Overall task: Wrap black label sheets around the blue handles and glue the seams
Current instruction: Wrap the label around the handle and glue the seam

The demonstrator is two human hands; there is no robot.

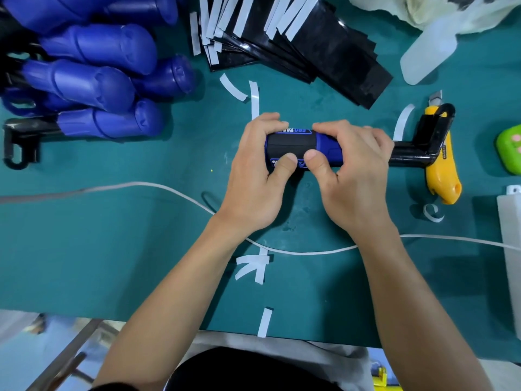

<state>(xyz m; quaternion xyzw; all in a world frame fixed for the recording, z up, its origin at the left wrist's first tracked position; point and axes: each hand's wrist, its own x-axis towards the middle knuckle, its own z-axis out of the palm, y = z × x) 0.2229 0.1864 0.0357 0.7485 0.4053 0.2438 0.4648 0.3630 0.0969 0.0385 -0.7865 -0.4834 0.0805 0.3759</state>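
A blue handle (329, 149) lies sideways at the middle of the green table (112, 249), with a black label sheet (290, 143) wrapped round it. My left hand (253, 176) grips its left end, thumb pressing the label's lower edge. My right hand (352, 170) grips the right part, thumb beside the left thumb, fingers curled over the top. The handle's black metal shaft (408, 156) sticks out to the right. A stack of black label sheets (324, 46) with white backing strips lies at the back. Several bare blue handles (93, 80) are piled at the back left.
A yellow utility knife (442, 176) lies under the shaft at the right. A white cable (141, 184) crosses the table beneath my arms. Peeled white strips (253, 266) are scattered about. A clear bottle (425, 57), a green object (510, 153) and a white box (511, 235) stand at the right.
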